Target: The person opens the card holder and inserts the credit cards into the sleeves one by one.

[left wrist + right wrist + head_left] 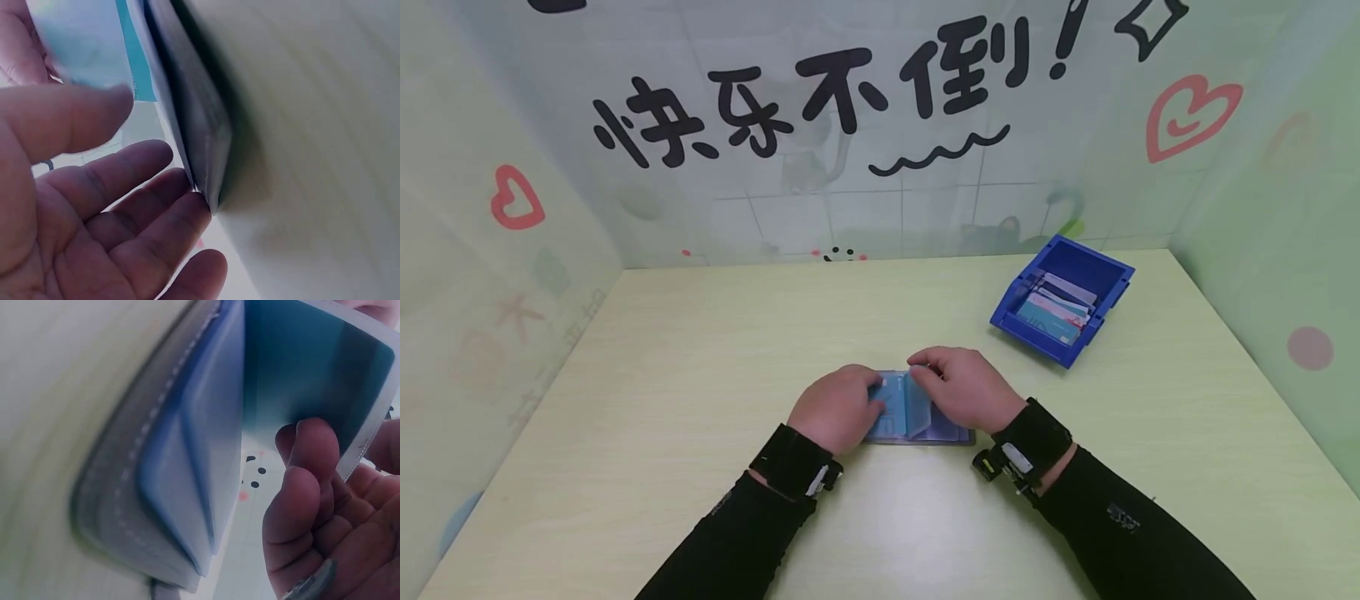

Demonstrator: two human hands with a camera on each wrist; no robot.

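A card holder (951, 435) with a grey stitched cover and clear sleeves lies spread open on the table. My left hand (838, 408) is at its left side; in the left wrist view, fairly straight fingertips touch the cover's edge (209, 156) and the thumb is over the pages. My right hand (966, 383) pinches a raised sleeve page (312, 369) with a teal-blue card in it, partway through the holder. Below that page, more bluish sleeves (181, 481) lie on the right half. The left page (891, 404) shows light blue, partly hidden by my left hand.
At the back right of the table (737, 317) sits an open blue plastic box (1033, 336) with several cards (1052, 312) inside. A printed cloth backdrop (850, 217) stands along the back edge, with cloth sides at left and right.
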